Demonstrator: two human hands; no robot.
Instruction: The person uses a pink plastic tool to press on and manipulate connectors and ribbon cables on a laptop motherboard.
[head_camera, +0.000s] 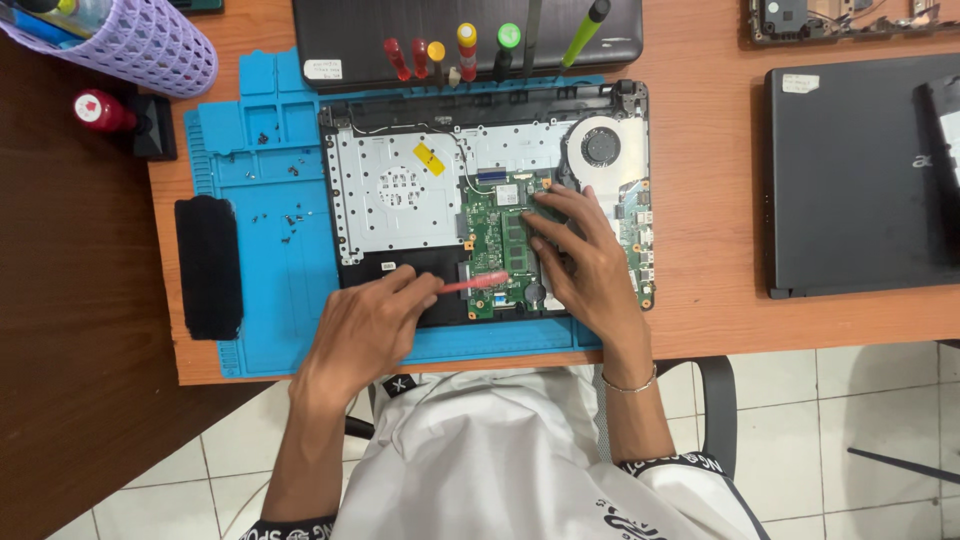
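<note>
Two hands of yours work over the opened laptop on the blue mat. Your left hand grasps a pink tool, its tip touching the green board. Your right hand lies flat on this board, grasping nothing, and hides part of it. Small screws lie loose on the mat. Farther, screwdrivers stand in a row; the purple basket is cut off, its contents hard to make out.
</note>
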